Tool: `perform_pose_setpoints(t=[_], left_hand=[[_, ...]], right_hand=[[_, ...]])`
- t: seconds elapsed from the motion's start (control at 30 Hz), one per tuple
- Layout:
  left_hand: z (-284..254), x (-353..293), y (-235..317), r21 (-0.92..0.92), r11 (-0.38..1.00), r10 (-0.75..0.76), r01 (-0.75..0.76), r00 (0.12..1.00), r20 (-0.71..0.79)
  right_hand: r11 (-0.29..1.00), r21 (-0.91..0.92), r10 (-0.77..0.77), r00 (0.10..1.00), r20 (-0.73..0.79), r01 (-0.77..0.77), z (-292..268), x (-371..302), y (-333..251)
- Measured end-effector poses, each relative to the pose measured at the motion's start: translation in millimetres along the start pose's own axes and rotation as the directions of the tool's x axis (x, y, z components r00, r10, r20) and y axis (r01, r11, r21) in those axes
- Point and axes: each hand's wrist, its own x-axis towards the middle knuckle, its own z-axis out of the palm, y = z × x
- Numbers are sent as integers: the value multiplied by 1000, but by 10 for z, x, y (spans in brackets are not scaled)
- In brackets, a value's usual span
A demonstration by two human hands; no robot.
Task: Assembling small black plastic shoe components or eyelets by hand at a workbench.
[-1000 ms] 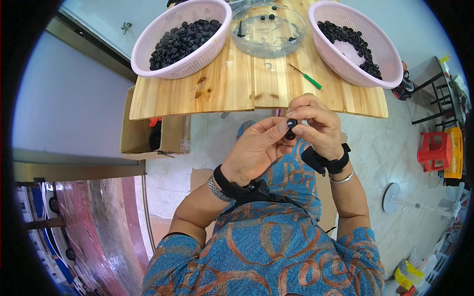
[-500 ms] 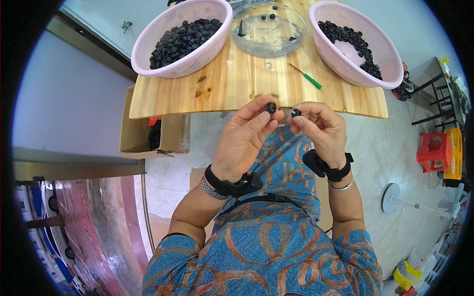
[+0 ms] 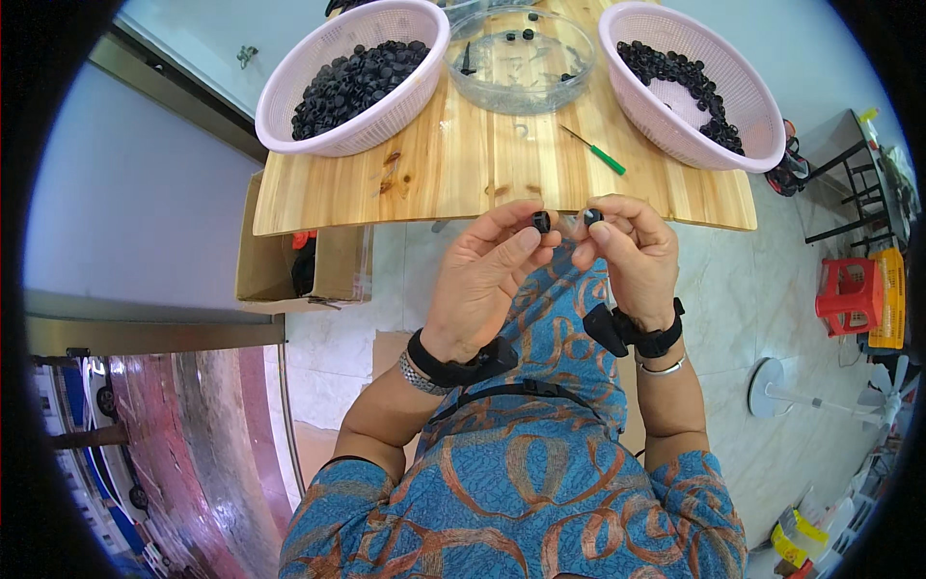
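Between the thumb and fingers of my left hand sits a small round black cap, its hollow side partly showing. My right hand pinches a second black cap, with a pale bit visible at it. Both hands are held close together just off the table's front edge, the two caps a little apart. On the wooden table beyond my hands lies a thin tool with a green handle, touched by neither hand.
Heaps of black caps fill a pink basket at left. Fewer lie in another pink basket at right. Between them a clear round tray holds clear scraps and several black pieces. A cardboard box stands below the table's left side.
Both caps have been turned in my fingers. The left one now shows more of its side, and the right one faces differently. My hands have shifted only slightly.
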Motion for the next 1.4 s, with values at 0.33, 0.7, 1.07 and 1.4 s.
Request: perform_pose_setpoints(t=[0.33, 0.7, 1.07, 1.4], left_hand=[[-8, 28, 3, -56, 998, 2, -3, 1000, -19], [3, 3, 8, 19, 1000, 19, -19, 1000, -9], [-44, -9, -3, 0, 999, 42, -42, 999, 16], [-34, -21, -10, 28, 999, 43, -42, 999, -15]], right_hand=[[988, 142, 74, 996, -51, -66, -46, -2, 33], [965, -253, -67, 998, 18, 69, 172, -69, -79], [691, -660, -267, 953, 146, 295, 346, -61, -163], [414, -824, -337, 906, 255, 386, 379, -25, -192]])
